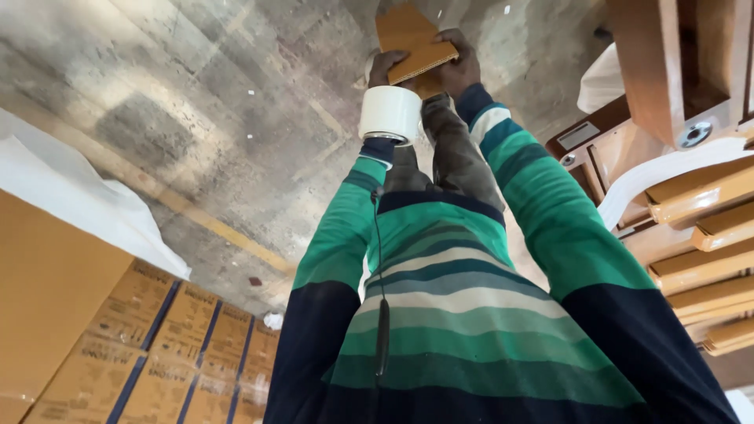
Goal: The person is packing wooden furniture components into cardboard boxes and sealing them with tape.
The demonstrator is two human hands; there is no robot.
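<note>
Both hands are gripping one folded cardboard piece (415, 49) low over the concrete floor (196, 118): left hand (382, 69) is closing on its near edge, right hand (459, 67) is wrapping the far end. Tape roll (390, 115) is riding the left wrist, freeing the fingers. Wooden furniture parts (691, 212) are stacked at right, printed cartons (173, 345) lower left.

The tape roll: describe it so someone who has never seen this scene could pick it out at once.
Follow the green striped sleeves out to the hands over the concrete floor. The tape roll sits like a bracelet on the left wrist, just behind the cardboard piece both hands grip. It is the only white, round thing there.
</note>
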